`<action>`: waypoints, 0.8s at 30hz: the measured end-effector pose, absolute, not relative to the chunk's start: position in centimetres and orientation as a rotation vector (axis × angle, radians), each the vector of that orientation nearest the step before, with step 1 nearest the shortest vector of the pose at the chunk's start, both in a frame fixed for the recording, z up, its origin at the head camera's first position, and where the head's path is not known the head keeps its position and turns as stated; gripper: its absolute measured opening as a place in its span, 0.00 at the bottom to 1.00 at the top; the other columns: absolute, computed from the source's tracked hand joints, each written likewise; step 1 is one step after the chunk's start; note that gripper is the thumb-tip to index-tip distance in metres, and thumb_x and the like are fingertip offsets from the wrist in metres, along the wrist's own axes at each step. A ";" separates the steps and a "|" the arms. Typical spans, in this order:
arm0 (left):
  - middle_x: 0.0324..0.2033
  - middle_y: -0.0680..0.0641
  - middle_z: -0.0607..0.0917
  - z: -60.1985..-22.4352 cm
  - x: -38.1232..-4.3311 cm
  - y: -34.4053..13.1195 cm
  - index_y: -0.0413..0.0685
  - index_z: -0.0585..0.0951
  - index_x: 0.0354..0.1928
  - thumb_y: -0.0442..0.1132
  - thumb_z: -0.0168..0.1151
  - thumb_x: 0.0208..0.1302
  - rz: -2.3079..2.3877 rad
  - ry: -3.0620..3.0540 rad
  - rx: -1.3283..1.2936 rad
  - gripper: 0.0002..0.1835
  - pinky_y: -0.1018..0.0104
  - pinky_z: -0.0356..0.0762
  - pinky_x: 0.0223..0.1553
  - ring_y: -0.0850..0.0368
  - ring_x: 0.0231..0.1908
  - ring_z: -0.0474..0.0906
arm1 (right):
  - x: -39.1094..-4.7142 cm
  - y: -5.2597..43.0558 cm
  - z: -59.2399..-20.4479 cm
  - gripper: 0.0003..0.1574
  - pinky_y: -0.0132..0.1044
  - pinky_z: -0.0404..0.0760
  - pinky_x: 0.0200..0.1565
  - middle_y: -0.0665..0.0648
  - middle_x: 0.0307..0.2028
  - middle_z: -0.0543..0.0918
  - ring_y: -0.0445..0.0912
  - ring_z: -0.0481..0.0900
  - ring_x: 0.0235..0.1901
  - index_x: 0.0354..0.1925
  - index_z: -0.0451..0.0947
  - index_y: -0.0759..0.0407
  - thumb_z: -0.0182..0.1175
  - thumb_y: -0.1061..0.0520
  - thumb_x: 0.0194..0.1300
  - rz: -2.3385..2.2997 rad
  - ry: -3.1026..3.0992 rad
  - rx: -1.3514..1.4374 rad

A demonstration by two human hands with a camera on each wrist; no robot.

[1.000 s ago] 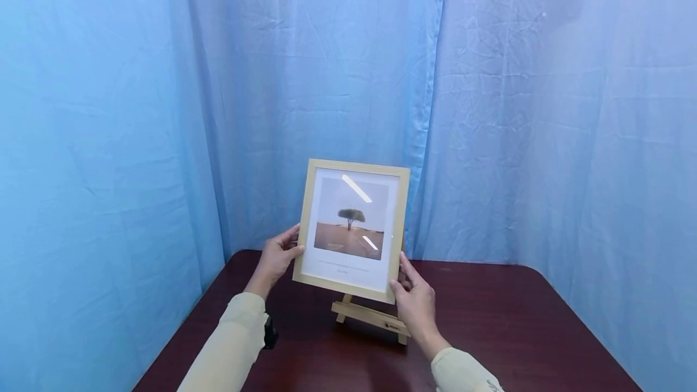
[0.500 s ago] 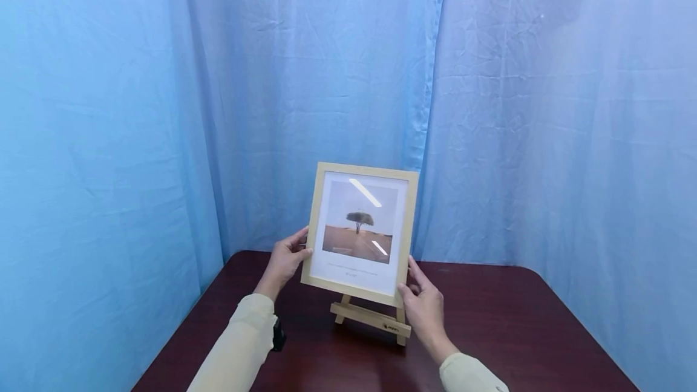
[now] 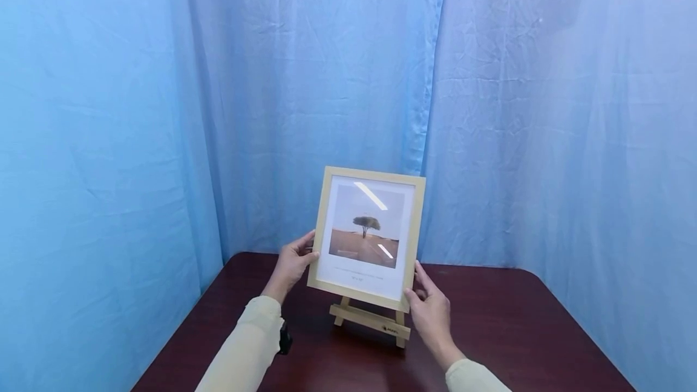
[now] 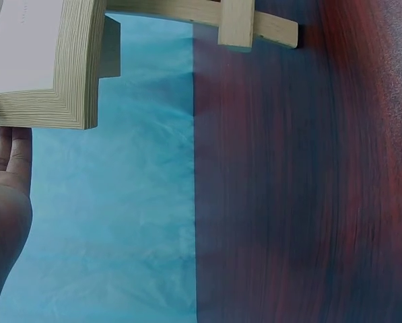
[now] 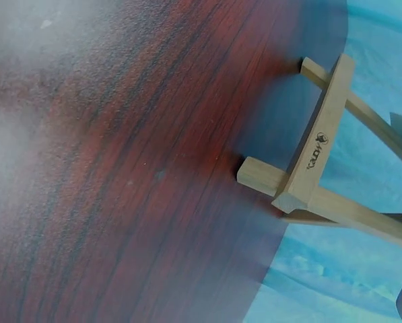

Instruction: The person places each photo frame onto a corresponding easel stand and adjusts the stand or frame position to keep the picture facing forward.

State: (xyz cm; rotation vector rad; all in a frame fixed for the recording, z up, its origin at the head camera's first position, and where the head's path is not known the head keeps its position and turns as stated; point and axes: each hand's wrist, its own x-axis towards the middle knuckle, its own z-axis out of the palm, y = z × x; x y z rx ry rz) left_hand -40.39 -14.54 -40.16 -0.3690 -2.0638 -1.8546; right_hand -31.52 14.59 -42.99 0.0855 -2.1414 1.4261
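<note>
A picture frame [image 3: 366, 296] in light wood, with a print of a lone tree on brown ground, is held up between both hands. My left hand [image 3: 293, 266] pinches its left side, thumb at the front and fingers behind. On the lower right side my right hand [image 3: 431, 313] grips it the same way. Below and behind the frame stands a small wooden easel [image 3: 370, 320], its upper part hidden. In the right wrist view the easel's crossbar [image 5: 320, 134] carries a dark logo, and a gap shows between bar and frame. The left wrist view catches the frame's corner [image 4: 73, 101].
The easel's feet stand on a dark red wood-grain table [image 3: 490, 331] with rounded far corners. Light blue curtains [image 3: 327, 77] hang behind the table and along both sides. A black band [image 3: 285, 339] sits at the left wrist.
Both hands have moved the picture frame to the right and slightly down, over the easel. The easel has stayed nearly in place, and both grips are the same.
</note>
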 end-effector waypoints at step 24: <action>0.51 0.30 0.81 -42.0 -41.1 -12.6 0.36 0.73 0.66 0.18 0.60 0.61 -1.858 -2.080 -0.384 0.30 0.51 0.81 0.48 0.39 0.48 0.80 | -32.1 16.3 -44.6 0.41 0.33 0.82 0.36 0.66 0.57 0.80 0.56 0.85 0.45 0.72 0.66 0.50 0.64 0.67 0.64 1.436 -2.171 0.035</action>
